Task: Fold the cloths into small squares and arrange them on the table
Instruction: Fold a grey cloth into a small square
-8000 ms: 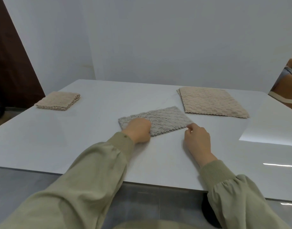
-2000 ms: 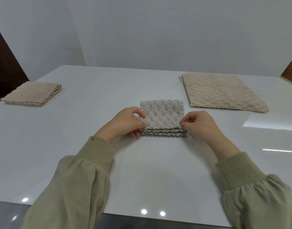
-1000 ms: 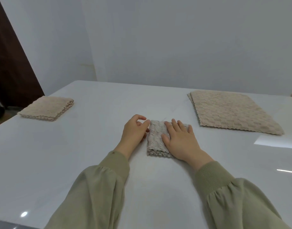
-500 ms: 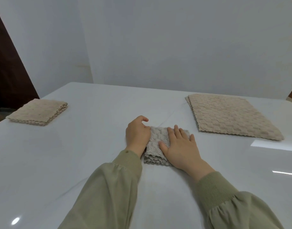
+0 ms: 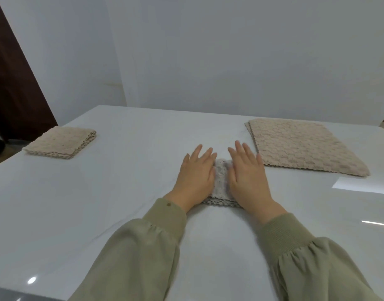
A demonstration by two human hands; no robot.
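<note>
**Fingers flat on the grey cloth, the last fold pressed down**

Fingers (image 5: pixel 203 158) of both hands lie straight and spread, gripping nothing. The left hand (image 5: pixel 195 177) and right hand (image 5: pixel 247 179) press side by side, palms down, on the folded grey cloth (image 5: pixel 221 179). Only a narrow strip of it shows between them, with its layered edge at 6 o'clock.

Two seconds ago both hands pinched the same cloth by its near corners, and it lay wider. Half a second ago the left hand was curled against its left edge while the right alone lay flat on top. Now both palms bear down. I judge that the fold is finished and is being flattened so the thick pad does not spring open. It sits on the table (image 5: pixel 121 192) in the middle, close to the person.

From the grey cloth, a folded beige square (image 5: pixel 60 142) lies well apart at about 10 o'clock, near the table's left edge. A larger beige cloth (image 5: pixel 299 146) lies spread at about 2 o'clock, just beside the right hand's fingertips. Its near-left edge looks layered, so it may be more than one cloth. It probably still needs folding.

Nothing lies on the table between the grey cloth and the beige square. A dark door (image 5: pixel 13 94) stands beyond at 10 o'clock.
</note>
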